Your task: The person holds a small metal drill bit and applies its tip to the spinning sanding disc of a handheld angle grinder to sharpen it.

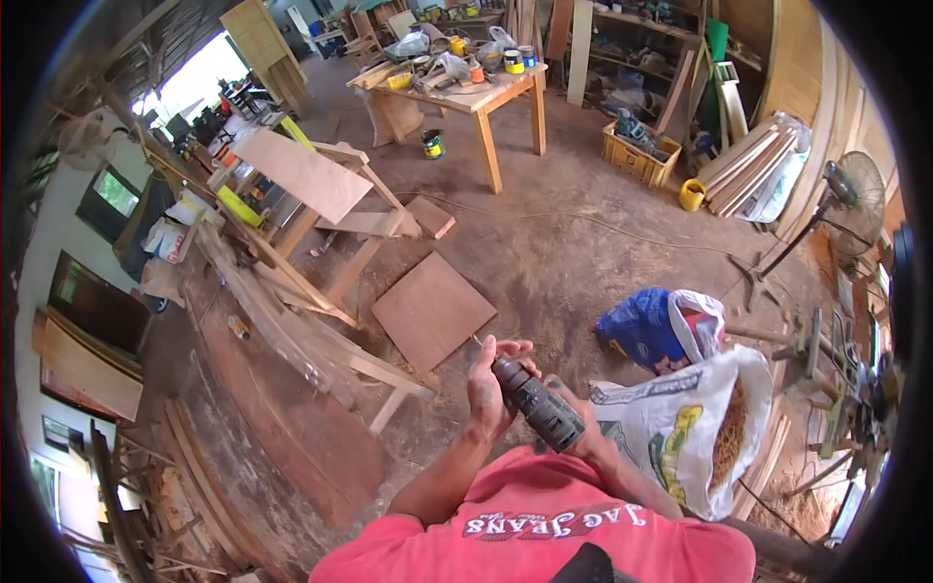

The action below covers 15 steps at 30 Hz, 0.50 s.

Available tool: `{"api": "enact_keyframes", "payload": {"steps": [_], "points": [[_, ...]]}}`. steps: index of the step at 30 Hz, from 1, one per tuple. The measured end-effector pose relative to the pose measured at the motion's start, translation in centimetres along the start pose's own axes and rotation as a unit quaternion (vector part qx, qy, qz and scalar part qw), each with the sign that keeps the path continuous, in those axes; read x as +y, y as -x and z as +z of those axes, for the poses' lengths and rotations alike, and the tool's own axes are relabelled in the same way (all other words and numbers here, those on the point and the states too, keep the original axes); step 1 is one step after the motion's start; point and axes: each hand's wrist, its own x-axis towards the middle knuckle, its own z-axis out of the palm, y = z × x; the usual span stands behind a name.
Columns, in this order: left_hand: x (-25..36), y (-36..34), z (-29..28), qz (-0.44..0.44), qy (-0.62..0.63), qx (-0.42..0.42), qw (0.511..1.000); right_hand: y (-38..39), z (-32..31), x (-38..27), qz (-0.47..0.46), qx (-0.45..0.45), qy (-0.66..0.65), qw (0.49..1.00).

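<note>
A dark power drill (540, 406) is held in front of my red shirt, its nose pointing up and to the left. My left hand (492, 391) is curled around the front end, by the chuck, with fingers on its far side. A thin bit (477, 339) seems to stick out past that hand's fingertips. My right hand (580, 416) grips the drill from its right side, most of its fingers hidden beneath the body. On the floor just beyond lies a square brown board (434, 311).
A wooden workbench frame (292, 255) with a plywood piece (303, 175) stands to the left. White sacks of shavings (688, 428) and a blue bag (637, 328) sit at right. Farther off are a cluttered table (476, 97), a crate (639, 155) and a standing fan (850, 194). A cord (583, 216) crosses the floor.
</note>
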Motion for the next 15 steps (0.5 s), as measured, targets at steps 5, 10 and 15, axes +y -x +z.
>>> {"api": "enact_keyframes", "payload": {"steps": [5,10,15], "points": [[3.9,-11.9,5.3,-0.001,0.064,-0.031,0.997,-14.4,-5.8,0.0,-0.084,0.006,0.001,0.996],[6.4,-22.8,8.1,0.015,0.109,0.035,0.993,-25.8,-10.4,2.1,-0.100,-0.062,0.102,0.988],[7.6,-36.4,9.3,-0.014,0.113,0.011,0.993,-37.0,-14.5,7.1,-0.128,-0.095,0.156,0.975]]}}
